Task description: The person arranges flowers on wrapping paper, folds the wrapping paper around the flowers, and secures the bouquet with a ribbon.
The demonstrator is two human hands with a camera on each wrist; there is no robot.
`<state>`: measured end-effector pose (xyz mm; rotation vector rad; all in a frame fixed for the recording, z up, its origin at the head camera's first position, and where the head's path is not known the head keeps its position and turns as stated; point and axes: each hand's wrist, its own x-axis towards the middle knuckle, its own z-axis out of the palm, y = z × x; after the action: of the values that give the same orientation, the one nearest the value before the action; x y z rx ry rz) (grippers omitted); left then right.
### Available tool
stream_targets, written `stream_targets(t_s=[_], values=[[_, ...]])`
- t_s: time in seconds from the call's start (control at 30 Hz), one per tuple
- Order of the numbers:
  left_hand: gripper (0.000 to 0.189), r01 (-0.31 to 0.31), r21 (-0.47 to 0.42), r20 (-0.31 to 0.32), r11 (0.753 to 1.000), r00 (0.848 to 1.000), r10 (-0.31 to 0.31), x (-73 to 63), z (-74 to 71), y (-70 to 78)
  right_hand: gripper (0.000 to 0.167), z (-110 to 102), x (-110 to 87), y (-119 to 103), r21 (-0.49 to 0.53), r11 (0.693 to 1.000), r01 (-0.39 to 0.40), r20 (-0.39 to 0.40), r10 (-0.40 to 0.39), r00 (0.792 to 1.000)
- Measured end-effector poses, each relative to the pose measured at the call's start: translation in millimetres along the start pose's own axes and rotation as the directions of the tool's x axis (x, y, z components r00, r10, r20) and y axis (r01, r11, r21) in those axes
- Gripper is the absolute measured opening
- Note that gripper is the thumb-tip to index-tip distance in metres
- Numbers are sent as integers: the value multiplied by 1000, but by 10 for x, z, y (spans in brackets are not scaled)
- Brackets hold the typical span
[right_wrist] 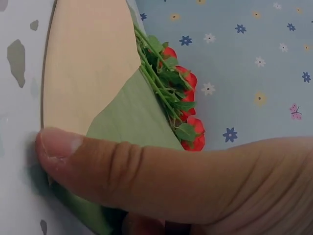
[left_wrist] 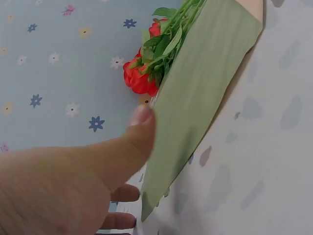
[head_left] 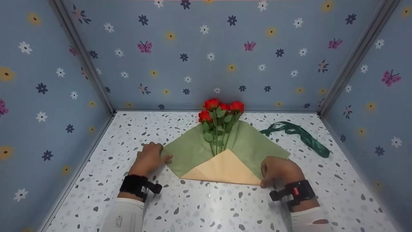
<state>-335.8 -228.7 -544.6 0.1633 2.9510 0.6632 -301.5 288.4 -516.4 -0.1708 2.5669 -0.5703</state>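
Green paper with a peach reverse, and it's right there in front of you: the wrapping sheet (head_left: 251, 141) lies spread across the centre of the head view, its lower edge folded up into a pointed peach flap (head_left: 222, 169). On it rest your red roses (head_left: 221, 113), blooms poking past the upper edge towards the back wall (head_left: 199, 45), stems running down behind the flap's tip.

Your right hand (head_left: 280, 169), right of centre, is pinching the sheet, thumb pressed at the fold's right end and fingers curled below. Over at left of centre, your left hand (head_left: 150, 158) is loose and spread, thumb out, fingertips right by the sheet's left corner; whether they touch it, you can't tell from here.

Now the lettering! Dark characters run up your left sleeve (head_left: 125, 214), bottom left of the frame, starting with what looks like "LES", the rest too small to read surely. Your right wrist strap (head_left: 304, 190) shows a red mark, too blurred to make out.

Out at middle right, a dark green ribbon (head_left: 310, 141) sprawls across the speckled tabletop (head_left: 209, 209), well apart from your left hand.
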Motion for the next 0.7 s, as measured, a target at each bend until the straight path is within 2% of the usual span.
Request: stream_targets(t_s=[0.1,0.23,0.33,0.4,0.5,0.6,0.7], values=[[81,20,-11,-8,1000,1000,-20,51,30,36,32,-40,13,-29,31,997,77,-35,-76,996],[85,36,-55,2,998,999,-36,96,57,62,29,-45,64,-121,37,982,186,-127,-180,976],[89,53,-141,21,989,999,-50,115,68,38,25,13,112,-222,40,969,242,-119,-236,965],[92,79,-215,44,973,997,-71,113,67,15,22,69,136,-278,44,960,278,-83,-274,958],[88,137,-320,70,937,990,-121,100,57,-12,18,155,167,-316,52,953,298,-47,-296,954],[74,188,-392,75,901,982,-173,94,34,-11,17,211,191,-312,59,952,301,-59,-297,953],[63,197,-453,86,869,980,-177,104,7,7,19,244,214,-302,56,952,302,-83,-297,951]])
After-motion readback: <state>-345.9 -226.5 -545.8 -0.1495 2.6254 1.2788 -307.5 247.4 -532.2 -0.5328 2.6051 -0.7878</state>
